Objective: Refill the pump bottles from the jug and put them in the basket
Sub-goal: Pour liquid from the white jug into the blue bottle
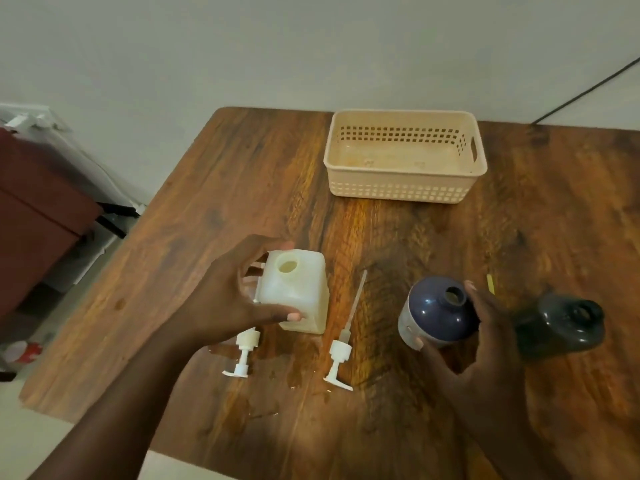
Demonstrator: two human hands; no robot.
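Hands: left hand [239,289] grips the uncapped jug [294,292], right hand [485,327] clasps the open bottle [434,311] standing to the jug's right, basket [405,188] beyond both.

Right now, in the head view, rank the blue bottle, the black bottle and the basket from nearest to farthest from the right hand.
1. Blue bottle: gripped by the right hand.
2. Black bottle: just right of it.
3. Basket: at the table's far edge.

Cream basket [405,188], white jug [298,296], navy bottle [436,313].
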